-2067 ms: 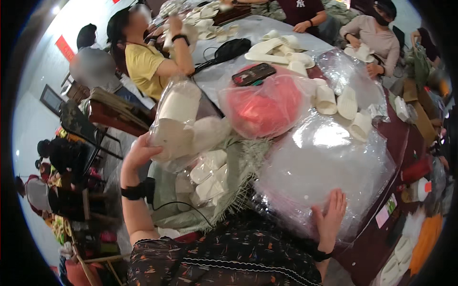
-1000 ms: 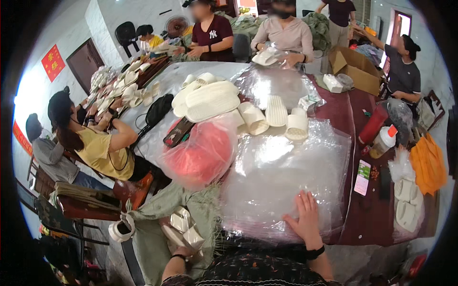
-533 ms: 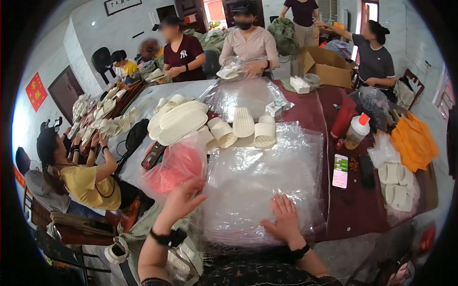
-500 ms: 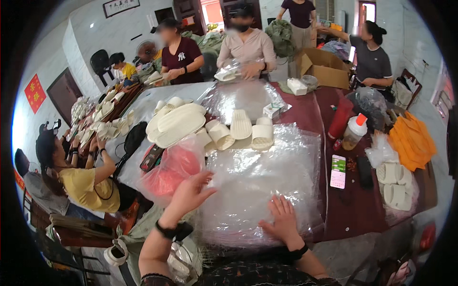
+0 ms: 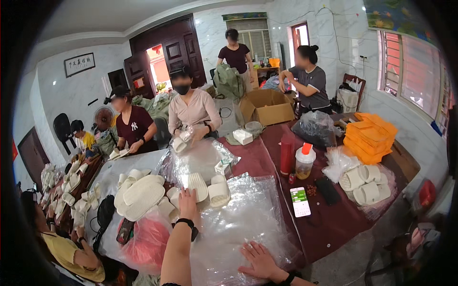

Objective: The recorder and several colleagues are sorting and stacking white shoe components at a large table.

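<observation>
My left hand (image 5: 188,205) reaches forward with its fingers stretched out. It is at the near end of a cream ribbed slipper (image 5: 198,185), partly hiding the slipper beside it; whether it touches them I cannot tell. My right hand (image 5: 257,260) lies flat, fingers spread, on a stack of clear plastic bags (image 5: 243,209). Right of my left hand sits another cream slipper (image 5: 219,191). Several more pale slippers and soles (image 5: 143,198) are piled to the left. A clear bag with something pinkish red in it (image 5: 145,245) is left of my left forearm.
Right of the bags are a phone (image 5: 300,202), a dark case (image 5: 328,191), a drink bottle (image 5: 305,162) and a red cylinder (image 5: 287,155). Bagged slippers (image 5: 365,183) and orange bags (image 5: 369,138) lie farther right. Across the table, a masked person (image 5: 193,112) handles a slipper; others work around.
The view has swung right and up. My left hand has moved forward from beside the red-filled bag to the slippers. My right hand still rests on the plastic bags.
</observation>
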Motion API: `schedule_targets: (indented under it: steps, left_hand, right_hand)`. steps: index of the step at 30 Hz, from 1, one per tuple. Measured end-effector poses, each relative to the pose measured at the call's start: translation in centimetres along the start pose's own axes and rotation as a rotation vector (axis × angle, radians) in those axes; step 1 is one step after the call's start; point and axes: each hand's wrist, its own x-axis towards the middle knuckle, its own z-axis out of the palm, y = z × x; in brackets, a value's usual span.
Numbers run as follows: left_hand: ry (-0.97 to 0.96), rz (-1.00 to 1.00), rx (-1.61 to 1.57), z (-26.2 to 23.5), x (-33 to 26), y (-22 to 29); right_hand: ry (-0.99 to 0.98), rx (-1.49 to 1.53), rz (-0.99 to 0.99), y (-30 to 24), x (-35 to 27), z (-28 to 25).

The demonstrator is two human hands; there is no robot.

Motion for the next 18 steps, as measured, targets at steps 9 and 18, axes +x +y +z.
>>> schedule_targets:
  steps: [9,18]
  left_hand:
    - [0.135,-0.233,-0.372,-5.2,2.2,0.6]
    - [0.357,-0.365,-1.58,-14.2,4.2,1.6]
  right_hand:
    - [-0.071,0.002,0.044,0.1,0.2,0.2]
    - [-0.013,0.001,0.003,-0.2,0.5,-0.6]
